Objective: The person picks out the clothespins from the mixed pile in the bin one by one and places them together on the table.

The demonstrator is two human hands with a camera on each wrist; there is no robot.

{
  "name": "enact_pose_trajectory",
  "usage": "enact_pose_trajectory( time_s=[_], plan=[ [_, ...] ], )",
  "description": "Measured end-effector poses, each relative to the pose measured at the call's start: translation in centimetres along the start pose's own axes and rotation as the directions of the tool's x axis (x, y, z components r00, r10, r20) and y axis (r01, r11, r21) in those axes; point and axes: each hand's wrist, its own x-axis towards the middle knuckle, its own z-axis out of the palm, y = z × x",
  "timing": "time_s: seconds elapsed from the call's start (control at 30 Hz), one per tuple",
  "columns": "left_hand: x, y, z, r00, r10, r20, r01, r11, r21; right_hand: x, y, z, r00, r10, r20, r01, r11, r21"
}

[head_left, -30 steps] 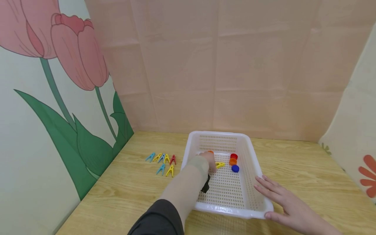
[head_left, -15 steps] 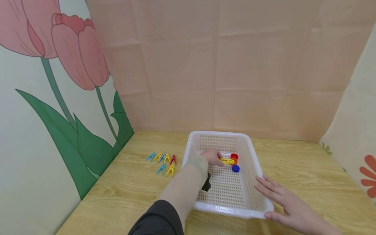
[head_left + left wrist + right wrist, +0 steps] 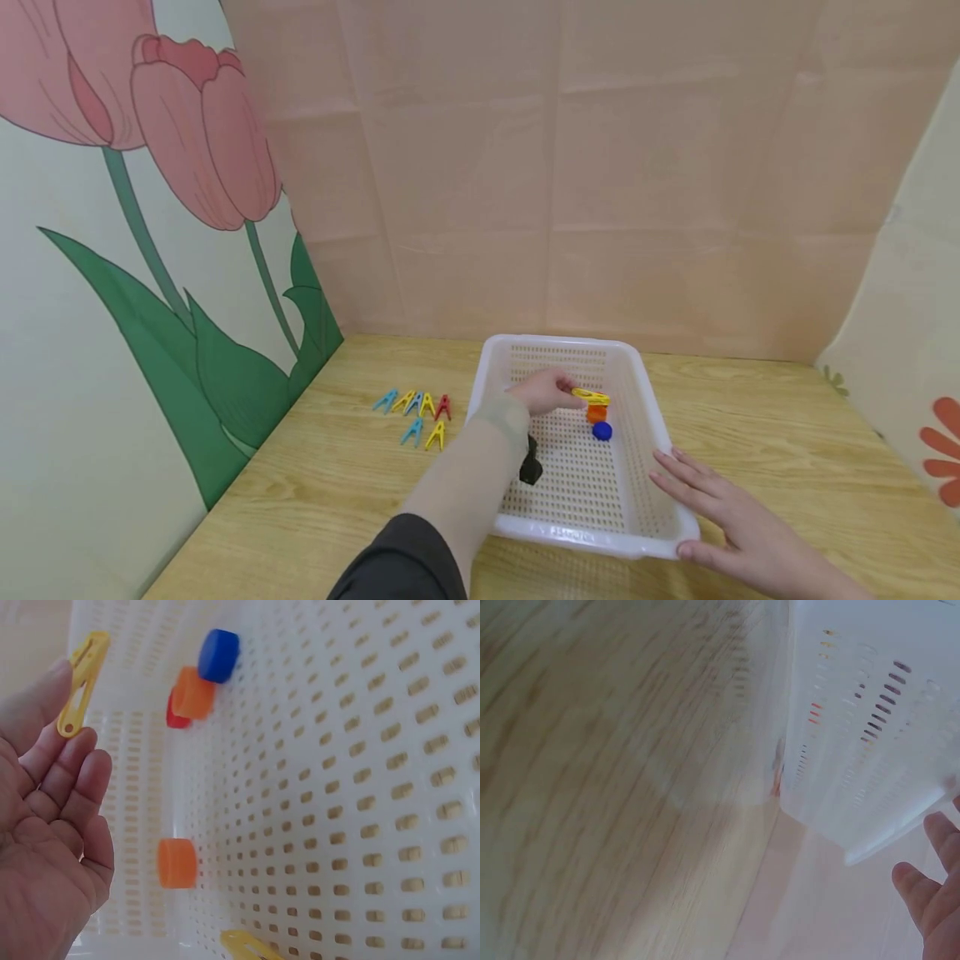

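Note:
My left hand (image 3: 543, 393) reaches into the white plastic basket (image 3: 558, 532) and pinches a yellow clothespin (image 3: 82, 690) between thumb and fingers. In the head view that clothespin overlaps the caps on the basket's right side: an orange cap (image 3: 597, 414), a blue cap (image 3: 602, 431) and a red cap (image 3: 175, 712), mostly covered there. Another orange cap (image 3: 180, 864) stands apart from them by the basket wall. Part of a second yellow clothespin (image 3: 251, 946) shows on the basket floor. My right hand (image 3: 731, 521) rests at the basket's near right corner, fingers extended along the rim.
Several clothespins lie on the wooden table left of the basket, among them a red one (image 3: 442, 407), a blue one (image 3: 412, 432) and a yellow one (image 3: 435, 435). A pinkish covered wall (image 3: 540, 183) stands close behind the basket.
My left hand has moved the yellow clothespin rightward and farther away, from left of the caps to over them. The right hand and the basket have stayed put.

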Motion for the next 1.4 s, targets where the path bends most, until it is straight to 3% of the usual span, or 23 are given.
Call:
enact_pose_trajectory(
  time_s=[0.2, 0.57, 0.73, 0.87, 1.03, 1.4],
  plan=[
    [-0.6, 0.8, -0.8, 0.995, 0.102, 0.010, -0.101, 0.992, -0.070, 0.1, -0.1, 0.0, 1.000, 0.003, 0.016, -0.003, 1.000, -0.003],
    [-2.2, 2.5, -2.7, 0.986, 0.166, 0.034, -0.153, 0.960, -0.235, 0.1, 0.1, 0.2, 0.999, -0.036, -0.032, 0.036, 0.999, 0.004],
    [-3.2, 3.2, -4.0, 0.979, 0.199, 0.047, -0.182, 0.951, -0.250, 0.0, 0.2, 0.3, 0.998, -0.050, -0.043, 0.050, 0.999, 0.007],
    [-4.2, 3.4, -5.3, 0.979, 0.199, 0.033, -0.187, 0.958, -0.218, -0.1, 0.1, 0.1, 1.000, -0.015, 0.003, 0.015, 1.000, -0.004],
    [-5.0, 3.1, -6.9, 0.976, 0.216, -0.005, -0.213, 0.956, -0.202, -0.2, -0.1, -0.1, 0.999, 0.021, 0.049, -0.020, 1.000, -0.019],
    [-7.0, 0.5, -10.8, 0.986, 0.148, -0.078, -0.166, 0.930, -0.327, -0.1, 0.1, 0.3, 0.998, -0.046, -0.037, 0.046, 0.999, -0.001]
  ],
)
